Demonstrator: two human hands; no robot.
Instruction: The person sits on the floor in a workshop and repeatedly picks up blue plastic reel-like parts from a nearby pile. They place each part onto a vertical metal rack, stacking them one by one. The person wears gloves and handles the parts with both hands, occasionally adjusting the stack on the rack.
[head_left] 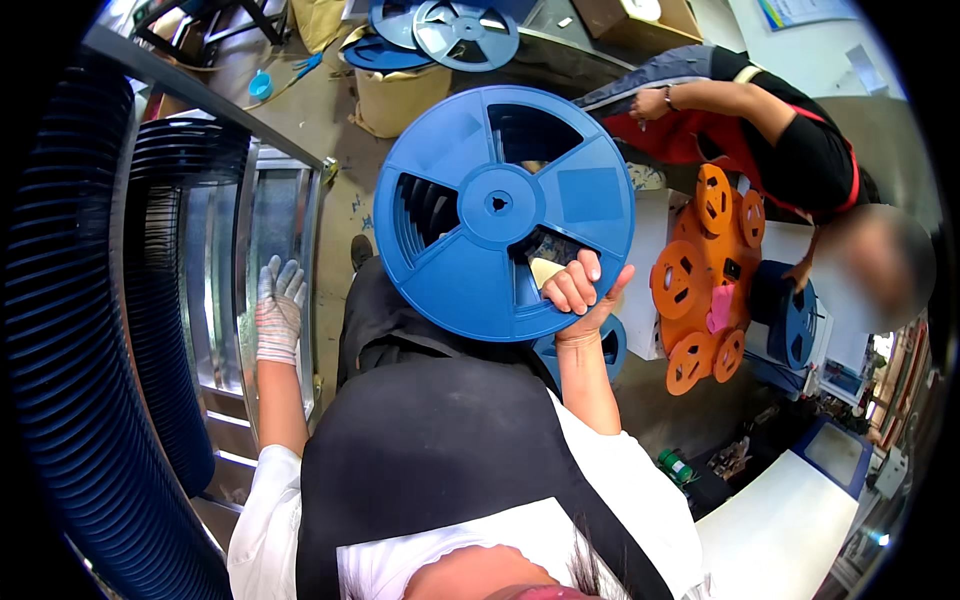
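Here my right hand (578,292) is clamped on a large blue plastic reel (503,212), thumb and fingers pinching its lower right rim through one of the cut-out windows, and I hold it up flat-faced in front of me, above my black apron (450,450). A small pale scrap (545,270) shows in the window just above my fingers; what it is I cannot tell.

My left hand (279,308), in a white knitted work glove, is well apart from the reel, fingers spread open, resting against the edge of a shiny metal rack (270,230). Beside it, filling the rack toward the left, stands a long row of dark blue reels (70,330) packed edge-on.

Further off, more blue reels (440,30) lie flat on the floor near a tan paper drum (400,100). To the right another person in a black and red top (790,140) bends over a white table (660,230) with several orange reels (705,270) and one blue reel (790,320) upright at its right edge.
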